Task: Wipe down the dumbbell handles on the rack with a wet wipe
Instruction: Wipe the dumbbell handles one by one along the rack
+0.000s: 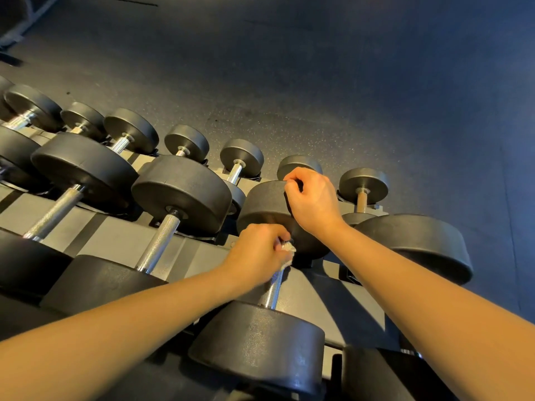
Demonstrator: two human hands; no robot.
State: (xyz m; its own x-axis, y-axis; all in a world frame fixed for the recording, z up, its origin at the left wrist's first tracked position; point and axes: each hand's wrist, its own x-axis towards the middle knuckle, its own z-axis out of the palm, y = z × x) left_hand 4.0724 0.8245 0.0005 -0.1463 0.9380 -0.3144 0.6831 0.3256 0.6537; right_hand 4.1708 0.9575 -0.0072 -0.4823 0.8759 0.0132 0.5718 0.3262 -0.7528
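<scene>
**Fig.: Wiping a dumbbell handle on the rack, head view**

Both bare forearms enter from the bottom edge and meet near ctr frame. The left hand (256, 250) is closed round a white wet wipe (288, 249), which is bunched against the upper end of the knurled chrome handle (273, 289) of the dumbbell (257, 345) being cleaned. The fingers wrap the bar, w/ wipe edges showing past the knuckles on the right. The lower part of the handle is bare down to the near head.

The right hand (314, 201) sits on top of the same dumbbell's far head (265, 209). Its fingers are curled over the upper rim and grip it, and the wrist is angled down toward the camera.

The dumbbell lies across the grey rack (115, 235), one black round head toward the camera and one away. To its left is a neighbouring dumbbell (157, 244) w/ an exposed knurled handle, and more large ones run off toward the left edge. To its right, only the big black head of another dumbbell (419, 244) shows.

Beyond these is a row of smaller dumbbells (236, 166), also on the rack, running left to right. The one furthest right (363, 186) has a tan-looking handle, unlike the chrome ones.

Behind the rack is dark speckled floor (333, 82), lit bluish at the right. The surface is blurred just above the left hand.
</scene>
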